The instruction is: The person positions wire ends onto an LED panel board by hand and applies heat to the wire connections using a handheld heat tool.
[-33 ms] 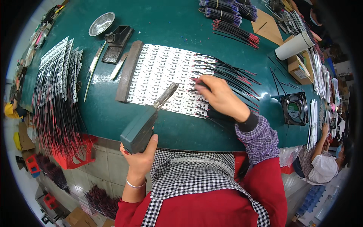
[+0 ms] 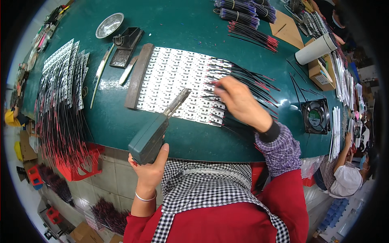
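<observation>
My left hand (image 2: 150, 170) is wrapped round a dark green soldering gun (image 2: 149, 139), its worn metal tip pointing up and right over a white sheet of circuit boards (image 2: 174, 77). Small dark parts cover that sheet in rows. Along its right edge lie black wires (image 2: 253, 81) with red ends, fanning out to the right. My right hand (image 2: 243, 101) hovers over this edge, thumb and fingers pinched on a thin wire (image 2: 213, 83) with a reddish end. Its fingers partly hide the wire, and the gun's tip is apart from it.
A brown bar (image 2: 138, 77) borders the sheet's left side. Beyond it are a knife (image 2: 128, 71), a black holder (image 2: 125, 48) and a metal bowl (image 2: 109, 25). Wired boards (image 2: 65, 81) overhang at left. Wire bundles (image 2: 239, 16), a white bottle (image 2: 316, 48) and a fan (image 2: 315, 116) stand right.
My right hand has shifted slightly right and up, its fingers still pinched. The soldering gun in my left hand is almost in the same place.
</observation>
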Demonstrator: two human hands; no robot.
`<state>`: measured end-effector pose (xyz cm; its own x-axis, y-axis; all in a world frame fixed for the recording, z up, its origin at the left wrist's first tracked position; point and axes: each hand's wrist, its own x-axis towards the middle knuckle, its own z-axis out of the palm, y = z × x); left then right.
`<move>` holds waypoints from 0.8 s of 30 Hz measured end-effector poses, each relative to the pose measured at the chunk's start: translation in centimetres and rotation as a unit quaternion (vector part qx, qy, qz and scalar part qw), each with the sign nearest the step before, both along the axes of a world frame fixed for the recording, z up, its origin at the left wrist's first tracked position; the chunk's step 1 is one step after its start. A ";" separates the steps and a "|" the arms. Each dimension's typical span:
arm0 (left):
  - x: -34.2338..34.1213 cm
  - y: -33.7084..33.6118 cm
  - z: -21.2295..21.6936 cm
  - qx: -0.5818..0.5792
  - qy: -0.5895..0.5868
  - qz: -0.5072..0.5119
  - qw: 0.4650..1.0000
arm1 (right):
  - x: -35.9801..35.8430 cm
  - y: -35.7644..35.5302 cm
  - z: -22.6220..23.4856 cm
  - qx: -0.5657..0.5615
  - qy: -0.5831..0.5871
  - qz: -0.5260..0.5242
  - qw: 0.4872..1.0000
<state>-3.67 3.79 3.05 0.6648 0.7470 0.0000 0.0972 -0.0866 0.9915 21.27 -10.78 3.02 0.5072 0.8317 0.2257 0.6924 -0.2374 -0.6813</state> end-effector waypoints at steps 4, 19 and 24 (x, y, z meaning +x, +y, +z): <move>-0.5 0.5 0.2 -0.054 0.013 0.017 0.998 | 0.1 -2.5 6.1 0.034 -0.023 -0.130 0.991; -1.1 0.3 0.1 -0.036 0.010 0.034 0.999 | -3.1 1.1 -1.4 0.014 0.065 -0.089 0.994; -1.1 0.0 -0.2 -0.050 0.009 0.034 0.998 | -3.3 1.3 -1.5 -0.004 0.056 -0.101 0.993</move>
<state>-4.80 3.83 2.86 0.6115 0.7863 -0.0888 0.1172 0.0210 0.9929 17.99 -9.46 1.47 0.6849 0.7127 0.1514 0.5499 -0.3693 -0.7491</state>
